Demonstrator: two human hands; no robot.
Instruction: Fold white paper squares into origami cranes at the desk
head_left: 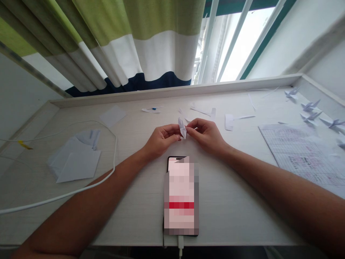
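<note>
Between my two hands, a small folded piece of white paper (pixel 182 127) stands up with its pointed end at the top. My left hand (pixel 165 138) pinches it from the left, thumb in front and fingers behind. From the right, the thumb and forefinger of my right hand (pixel 203 133) close on its side. Both hands are just above the white desk (pixel 145 201), beyond the phone. Parts of the folded paper are hidden by my fingertips.
A phone (pixel 181 194) on a charging cable lies nearest me. Paper sheets (pixel 79 165) and a white cable (pixel 116 144) are at left. Paper scraps (pixel 229 122) lie behind my hands. At right are a printed sheet (pixel 302 151) and several folded paper cranes (pixel 311 106).
</note>
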